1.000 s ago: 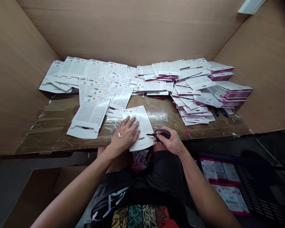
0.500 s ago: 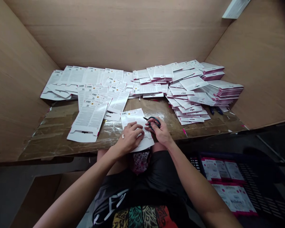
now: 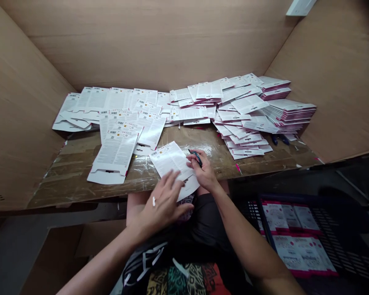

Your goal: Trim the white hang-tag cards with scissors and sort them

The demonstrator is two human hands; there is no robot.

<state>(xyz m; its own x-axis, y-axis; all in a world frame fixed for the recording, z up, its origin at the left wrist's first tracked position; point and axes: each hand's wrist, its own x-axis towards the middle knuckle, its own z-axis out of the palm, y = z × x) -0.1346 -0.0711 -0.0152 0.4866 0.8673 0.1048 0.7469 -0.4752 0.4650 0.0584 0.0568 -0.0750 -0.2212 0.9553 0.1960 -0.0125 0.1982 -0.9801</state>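
Observation:
A flat white printed packet (image 3: 169,159) with a hanging-hole flap lies at the table's front edge, its near end jutting over my lap. My left hand (image 3: 164,196) is over the packet's near left part, fingers spread and slightly blurred; a small white scrap clings to its back. On the packet's right side, my right hand (image 3: 203,168) is closed round small dark scissors (image 3: 197,157), their tip pointing up and left. A narrow white strip (image 3: 181,268) shows in front of my shirt.
Overlapping packets (image 3: 113,151) spread across the table's left. Stacked packets with pink edges (image 3: 295,110) fill the back right, beside a dark blue-handled tool (image 3: 279,139). Cardboard walls (image 3: 172,41) enclose the table. A dark basket (image 3: 329,229) of pink-and-white packs stands low right.
My left hand has lifted off the packet and drawn back toward me, opening out. The packet has turned a little counterclockwise. A white strip has appeared before my shirt.

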